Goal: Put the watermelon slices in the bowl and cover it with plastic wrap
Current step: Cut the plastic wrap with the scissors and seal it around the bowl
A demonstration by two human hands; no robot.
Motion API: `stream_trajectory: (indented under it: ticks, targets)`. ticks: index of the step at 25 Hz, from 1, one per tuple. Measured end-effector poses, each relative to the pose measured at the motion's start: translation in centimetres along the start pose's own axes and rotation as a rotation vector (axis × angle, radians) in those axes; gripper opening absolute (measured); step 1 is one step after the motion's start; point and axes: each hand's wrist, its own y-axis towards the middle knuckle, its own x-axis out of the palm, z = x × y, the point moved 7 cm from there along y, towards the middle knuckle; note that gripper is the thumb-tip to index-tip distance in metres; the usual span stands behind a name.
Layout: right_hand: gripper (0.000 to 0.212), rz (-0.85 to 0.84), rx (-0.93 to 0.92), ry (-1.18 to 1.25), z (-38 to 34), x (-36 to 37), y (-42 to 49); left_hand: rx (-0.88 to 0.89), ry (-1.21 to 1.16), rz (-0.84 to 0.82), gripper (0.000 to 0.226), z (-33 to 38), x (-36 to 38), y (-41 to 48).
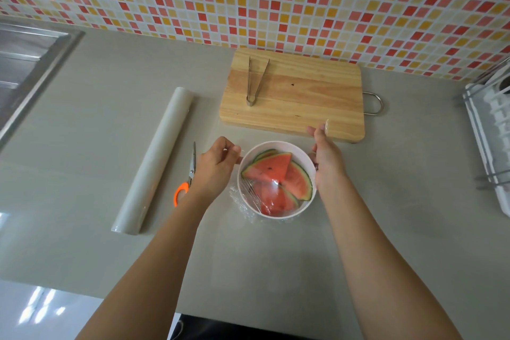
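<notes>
Two pinches: left hand (218,165) and right hand (328,157) are each gripping wrap (239,201) edges, stretching it over bowl (278,143) of slices (270,168), probably to seal the far rim.

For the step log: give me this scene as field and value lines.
bowl: white, on counter, holds watermelon slices
plastic wrap: over bowl, near edge bunched round the rim, far edge raised
left hand: pinches wrap's far left corner
right hand: pinches wrap's far right corner
wrap roll: left of scissors
tongs: on cutting board
</notes>
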Motion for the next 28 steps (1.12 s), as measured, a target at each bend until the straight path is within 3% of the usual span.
stream_trajectory:
  ticks: [8, 11, 14, 16, 18, 20, 23, 28]
  targets:
    - [0.025, -0.002, 0.137, -0.025, 1.8, 0.1, 0.8, -0.169, -0.198, 0.050, 0.026, -1.2, 0.6, -0.2]
    - [0.032, 0.014, 0.191, -0.025, 2.1, 0.2, 1.0, -0.202, -0.247, 0.027, 0.025, -1.4, 0.8, -0.4]
    - [0.019, 0.013, 0.186, -0.039, 2.2, 0.0, 1.0, -0.264, -0.340, -0.050, 0.022, -2.0, 1.1, -0.4]
    - [0.032, -0.061, 0.215, -0.049, 2.1, 0.0, 0.8, -0.324, -0.383, -0.095, 0.021, -2.3, 1.1, -0.2]
    - [0.062, -0.194, 0.259, -0.047, 1.9, 0.5, 0.9, -0.354, -0.373, -0.137, 0.030, -2.3, 1.0, 0.1]
    - [0.079, -0.344, 0.271, -0.120, 1.4, 1.3, 0.6, -0.287, -0.240, -0.205, 0.041, -1.6, 0.8, 0.4]
    - [0.055, -0.484, 0.180, -0.367, 0.6, 2.0, 0.2, -0.057, 0.052, -0.259, 0.039, 0.1, 0.6, 1.1]
    - [0.033, -0.496, 0.071, -0.382, -0.1, 1.3, 0.2, 0.034, 0.031, -0.246, 0.016, 0.2, 0.2, 2.1]
